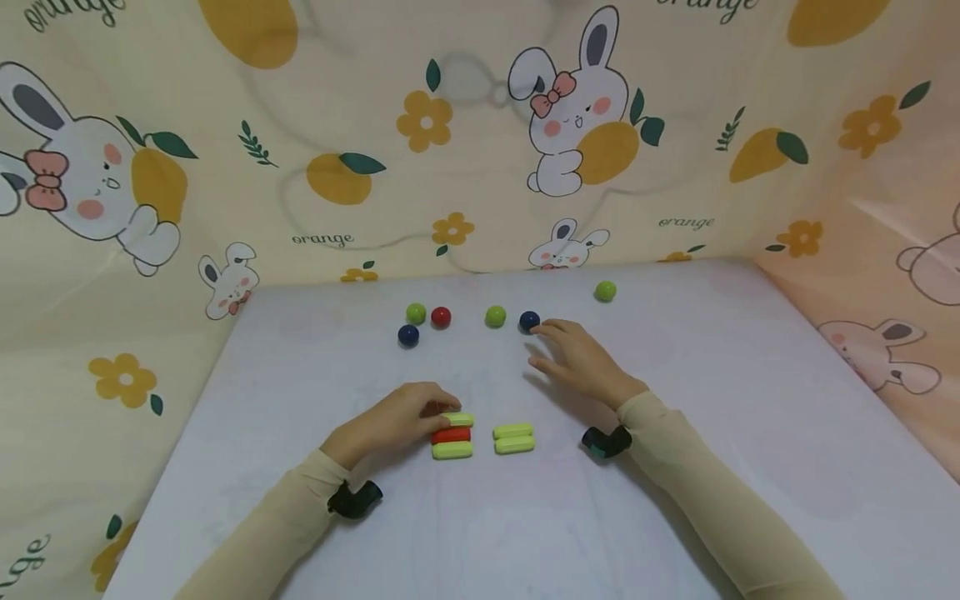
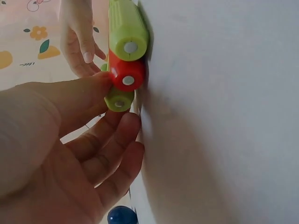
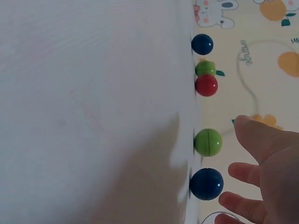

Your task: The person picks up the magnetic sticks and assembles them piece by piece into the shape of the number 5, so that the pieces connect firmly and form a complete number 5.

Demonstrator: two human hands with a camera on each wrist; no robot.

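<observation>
Three short magnetic-looking rods lie side by side: a near green rod (image 1: 452,451), a red rod (image 1: 451,435) and a far green rod (image 2: 119,101). My left hand (image 1: 390,425) pinches the far green rod, its thumb alongside the red one and its fingers behind. Pale round ends show on these rods in the left wrist view. To their right, a pair of green rods (image 1: 513,438) lies side by side. My right hand (image 1: 581,360) hovers with spread fingers beside a dark blue ball (image 1: 529,322), holding nothing. Whether a fingertip touches that ball, I cannot tell.
A green ball (image 1: 495,316) is left of the blue one. Farther left are a red ball (image 1: 441,317), another green ball (image 1: 416,313) and another blue ball (image 1: 408,336). One more green ball (image 1: 605,291) lies at the back right. Patterned cloth (image 1: 465,192) rises behind the white table (image 1: 480,533).
</observation>
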